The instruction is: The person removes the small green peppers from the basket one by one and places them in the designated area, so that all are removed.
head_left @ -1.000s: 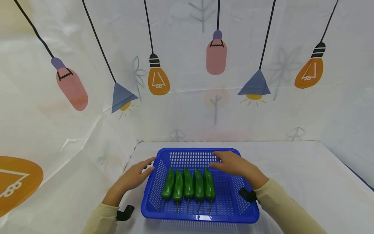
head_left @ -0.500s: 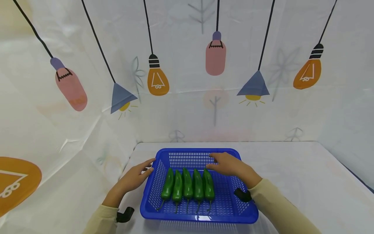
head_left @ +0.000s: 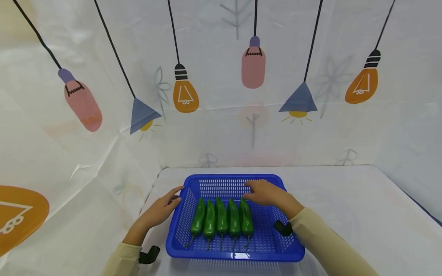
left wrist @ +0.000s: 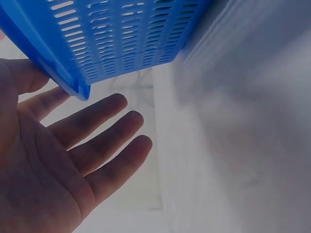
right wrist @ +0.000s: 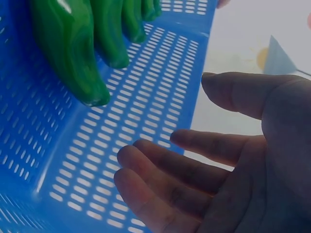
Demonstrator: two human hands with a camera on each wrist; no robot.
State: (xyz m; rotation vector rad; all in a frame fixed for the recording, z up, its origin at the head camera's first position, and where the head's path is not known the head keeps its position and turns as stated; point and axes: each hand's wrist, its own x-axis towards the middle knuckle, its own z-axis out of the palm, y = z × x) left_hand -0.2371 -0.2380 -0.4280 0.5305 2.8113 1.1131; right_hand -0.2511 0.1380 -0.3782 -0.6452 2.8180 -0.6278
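Note:
Several green chili peppers lie side by side in a blue plastic basket, stems toward the front. My left hand is at the basket's left rim, its fingers relaxed and spread; in the left wrist view its thumb and index finger are right at the rim. Over the right part of the basket hovers my right hand, fingers loosely extended and holding nothing. In the right wrist view its fingertips stand apart from the nearest pepper.
The basket stands on a white-covered table. Behind it hangs a white cloth wall printed with lamps and bulbs, and another sheet closes in on the left. Dark camera mounts sit at both wrists.
My right hand has shifted a little left over the basket, toward the rightmost pepper's tip. The left hand stays at the rim, and the peppers lie as before.

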